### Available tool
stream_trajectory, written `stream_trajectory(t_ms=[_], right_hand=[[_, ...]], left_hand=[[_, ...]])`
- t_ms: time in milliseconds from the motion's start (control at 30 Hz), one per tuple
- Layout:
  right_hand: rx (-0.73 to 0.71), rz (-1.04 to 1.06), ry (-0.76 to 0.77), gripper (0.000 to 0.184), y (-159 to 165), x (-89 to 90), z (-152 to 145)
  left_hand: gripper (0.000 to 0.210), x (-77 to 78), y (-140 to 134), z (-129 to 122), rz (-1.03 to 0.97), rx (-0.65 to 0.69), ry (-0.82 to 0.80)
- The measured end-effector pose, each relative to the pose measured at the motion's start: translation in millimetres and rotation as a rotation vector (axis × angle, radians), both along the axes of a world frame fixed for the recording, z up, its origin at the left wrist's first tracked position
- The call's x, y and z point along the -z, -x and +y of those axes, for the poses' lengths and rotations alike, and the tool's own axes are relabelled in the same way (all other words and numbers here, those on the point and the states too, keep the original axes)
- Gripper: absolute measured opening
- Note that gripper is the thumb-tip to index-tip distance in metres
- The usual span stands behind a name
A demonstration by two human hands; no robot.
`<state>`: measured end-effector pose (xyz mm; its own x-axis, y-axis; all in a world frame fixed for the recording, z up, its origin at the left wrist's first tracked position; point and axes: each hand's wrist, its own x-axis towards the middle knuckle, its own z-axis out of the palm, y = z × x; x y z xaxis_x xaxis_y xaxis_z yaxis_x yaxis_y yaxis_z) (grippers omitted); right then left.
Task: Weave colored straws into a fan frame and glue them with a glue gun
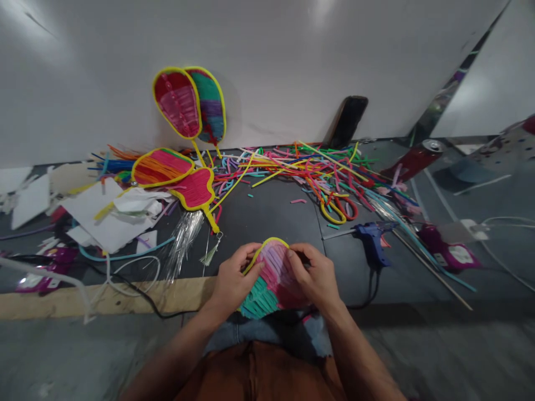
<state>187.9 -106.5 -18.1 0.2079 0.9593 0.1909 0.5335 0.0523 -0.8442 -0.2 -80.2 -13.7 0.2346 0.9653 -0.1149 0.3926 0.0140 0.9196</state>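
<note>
In the head view, both forearms rise from the bottom of the frame and slant inward, so that the hands meet the same piece at the near edge of the dark table [267,209], in front of the person's lap. The left hand [234,275] sits at the left side of a colourful panel [271,278], its back turned upward, fingers curled at the rim and thumb laid along the near face, pointing up and to the right. The right hand [315,273] mirrors it at the upper right, thumb angled up and to the left with its tip close to the border, the index finger bent behind. Both are closed in a pinch on the panel, apart from each other, with its lilac and pink top between them; the turquoise lower part hangs below the left thumb. A yellow edging strip [275,240] runs over the top of the panel and down its left side, passing by the left fingers. The wrists look nearly straight. To the right of the right hand, well apart from it, lies a blue glue gun [374,245]; beyond the hands, yellow-and-red-handled scissors [339,210] rest by a heap of coloured stems [292,167].
</note>
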Motion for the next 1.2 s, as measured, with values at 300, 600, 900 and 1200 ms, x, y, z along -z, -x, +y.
stream_trajectory(t_ms=[300,600,900,1200], right_hand=[[0.021,0.092,0.09,0.021,-2.2,3.0,-0.7],[-0.03,0.193,0.151,0.024,-8.3,2.2,-1.5],[-0.152,0.103,0.116,0.035,-32.2,2.0,12.9],[-0.284,0.161,0.149,0.025,-43.3,-11.6,24.2]], left_hand=[[0.033,2.5,0.1,-3.6,0.105,-0.04,-0.046],[0.026,7.1,0.9,-3.5,0.145,0.013,-0.141],[0.023,-3.8,-4.3,-4.0,0.236,0.088,-0.213],[0.025,-8.0,-6.6,-6.5,0.301,0.219,-0.244]])
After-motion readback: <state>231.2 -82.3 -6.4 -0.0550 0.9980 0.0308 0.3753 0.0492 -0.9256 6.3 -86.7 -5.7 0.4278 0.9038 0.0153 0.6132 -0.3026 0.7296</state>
